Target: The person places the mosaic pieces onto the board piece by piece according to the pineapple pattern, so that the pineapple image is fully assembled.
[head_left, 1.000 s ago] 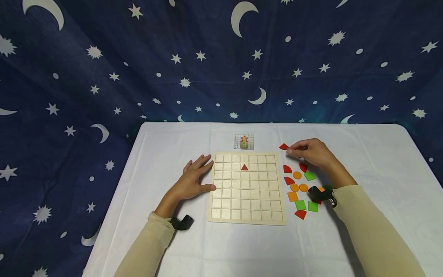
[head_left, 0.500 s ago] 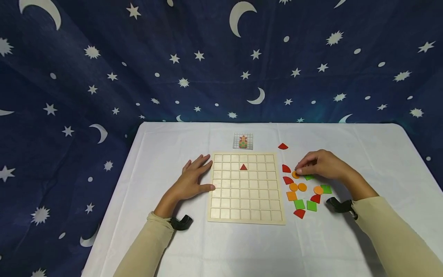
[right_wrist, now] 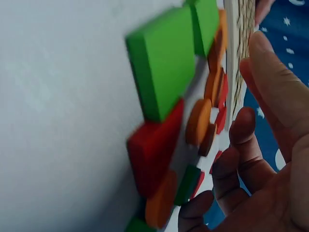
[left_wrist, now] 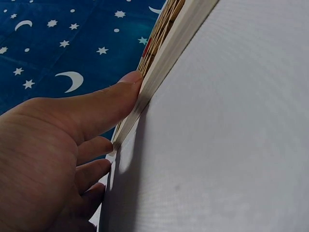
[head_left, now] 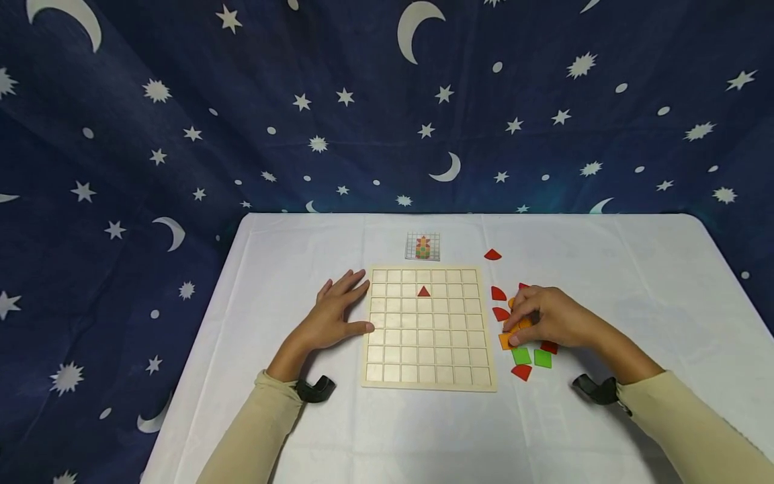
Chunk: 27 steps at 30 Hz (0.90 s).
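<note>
My left hand point(head_left: 334, 317) lies at the left side of a pale wooden grid board point(head_left: 426, 338), thumb and fingertips at its edge. In the left wrist view, the thumb point(left_wrist: 108, 107) presses against the board's side. One red triangle point(head_left: 423, 292) sits in an upper cell. My right hand point(head_left: 555, 319) hovers over the loose pieces right of the board, thumb and fingers bent and apart. Its thumb tip overlaps an orange square point(head_left: 504, 342). No piece shows between the fingers in the right wrist view. Several orange circles are partly hidden beneath this hand.
A small pattern card point(head_left: 422, 247) lies behind the board. Red quarter circles point(head_left: 498, 294) and green squares point(head_left: 543, 359) are scattered on the white tablecloth point(head_left: 423, 437). Another red quarter circle point(head_left: 492, 255) lies apart, farther back. A starry dark blue cloth point(head_left: 363, 101) hangs behind.
My right hand has left the far red quarter circle and moved toward me, past an orange circle, to the pieces near the orange square. The left hand has stayed at the board's edge.
</note>
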Motion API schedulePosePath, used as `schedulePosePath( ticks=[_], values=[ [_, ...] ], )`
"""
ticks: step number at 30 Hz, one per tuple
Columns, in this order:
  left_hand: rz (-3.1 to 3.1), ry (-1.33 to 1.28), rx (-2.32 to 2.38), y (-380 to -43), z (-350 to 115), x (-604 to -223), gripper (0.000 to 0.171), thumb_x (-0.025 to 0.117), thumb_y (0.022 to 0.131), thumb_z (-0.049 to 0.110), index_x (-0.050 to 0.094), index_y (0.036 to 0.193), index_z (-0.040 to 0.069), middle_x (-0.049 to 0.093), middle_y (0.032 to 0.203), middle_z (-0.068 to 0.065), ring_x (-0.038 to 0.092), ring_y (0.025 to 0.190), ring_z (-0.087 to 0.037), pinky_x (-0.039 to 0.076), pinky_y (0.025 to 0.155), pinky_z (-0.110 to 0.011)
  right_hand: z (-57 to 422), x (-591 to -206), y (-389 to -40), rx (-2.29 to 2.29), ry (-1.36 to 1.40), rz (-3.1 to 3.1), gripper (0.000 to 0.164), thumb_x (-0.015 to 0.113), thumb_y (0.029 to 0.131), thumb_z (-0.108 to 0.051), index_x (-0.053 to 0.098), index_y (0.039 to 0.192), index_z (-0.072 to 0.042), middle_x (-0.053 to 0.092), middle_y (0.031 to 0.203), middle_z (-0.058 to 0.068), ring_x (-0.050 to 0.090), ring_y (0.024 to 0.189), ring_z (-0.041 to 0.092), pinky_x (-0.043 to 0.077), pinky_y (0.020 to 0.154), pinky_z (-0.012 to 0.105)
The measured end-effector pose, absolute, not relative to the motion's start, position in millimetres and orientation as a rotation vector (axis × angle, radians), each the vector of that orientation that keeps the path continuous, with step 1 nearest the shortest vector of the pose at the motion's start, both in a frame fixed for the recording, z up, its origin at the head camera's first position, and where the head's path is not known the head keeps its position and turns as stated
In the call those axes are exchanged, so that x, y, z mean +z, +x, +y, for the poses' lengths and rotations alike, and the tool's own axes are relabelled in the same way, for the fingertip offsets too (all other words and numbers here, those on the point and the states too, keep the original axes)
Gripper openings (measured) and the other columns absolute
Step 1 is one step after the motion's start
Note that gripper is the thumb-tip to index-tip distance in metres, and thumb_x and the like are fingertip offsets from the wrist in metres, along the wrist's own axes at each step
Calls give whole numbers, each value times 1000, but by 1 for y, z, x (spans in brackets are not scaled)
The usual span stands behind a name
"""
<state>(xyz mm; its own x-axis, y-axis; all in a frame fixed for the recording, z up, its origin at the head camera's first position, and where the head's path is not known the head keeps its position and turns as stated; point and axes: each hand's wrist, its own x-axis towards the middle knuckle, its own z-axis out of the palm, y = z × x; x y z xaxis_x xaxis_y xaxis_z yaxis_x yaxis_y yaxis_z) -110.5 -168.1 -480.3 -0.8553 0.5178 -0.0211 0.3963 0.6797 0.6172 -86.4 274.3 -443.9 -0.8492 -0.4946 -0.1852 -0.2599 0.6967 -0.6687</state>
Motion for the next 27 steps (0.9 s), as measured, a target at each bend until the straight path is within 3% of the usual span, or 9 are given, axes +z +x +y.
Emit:
schedulePosePath(
  ticks=[4,7,10,13,16,21,27],
  values=[
    [2697,739,925,-111,-168,-480,90,83,84,41,42,155,6,28,169,-9,16,159,-33,4,125,-62,269,-448,-82,-847,-657,2606,25,96,67,-31,82,87,-35,62,89,-17,53,93,5,48,88,27],
    [2687,734,941,-110,-168,-480,90,83,84,41,42,155,5,28,169,-9,16,159,-33,4,125,-62,267,-449,-80,-790,-686,2638,28,97,65,-30,82,88,-34,60,88,-17,56,101,10,43,109,41],
    [2679,728,952,-110,-168,-480,90,83,84,41,42,155,6,28,169,-9,15,159,-32,4,125,-62,265,-449,-79,-752,-701,2653,28,97,66,-30,82,90,-32,59,88,-16,56,103,12,39,113,51],
    [2680,725,953,-110,-168,-480,90,84,83,41,42,155,6,28,169,-9,15,159,-32,4,125,-62,265,-448,-78,-753,-702,2643,26,96,68,-30,82,90,-31,58,86,-15,54,94,10,49,97,35],
    [2682,725,950,-111,-168,-480,90,84,83,40,42,155,6,28,169,-9,15,159,-32,4,125,-61,264,-447,-78,-767,-705,2633,25,95,70,-30,78,88,-33,59,85,-15,50,83,8,44,73,24],
    [2681,721,952,-110,-168,-480,90,84,83,40,42,155,5,28,169,-9,15,160,-32,3,125,-61,263,-447,-77,-861,-667,2590,27,94,72,-23,72,84,-34,58,77,-14,51,75,9,42,67,23],
    [2681,721,956,-110,-168,-480,90,84,83,40,43,155,6,28,169,-9,15,160,-32,3,125,-61,257,-447,-76,-1016,-549,2538,21,91,76,-21,74,82,-32,58,69,-10,53,67,9,44,60,22]
  ],
)
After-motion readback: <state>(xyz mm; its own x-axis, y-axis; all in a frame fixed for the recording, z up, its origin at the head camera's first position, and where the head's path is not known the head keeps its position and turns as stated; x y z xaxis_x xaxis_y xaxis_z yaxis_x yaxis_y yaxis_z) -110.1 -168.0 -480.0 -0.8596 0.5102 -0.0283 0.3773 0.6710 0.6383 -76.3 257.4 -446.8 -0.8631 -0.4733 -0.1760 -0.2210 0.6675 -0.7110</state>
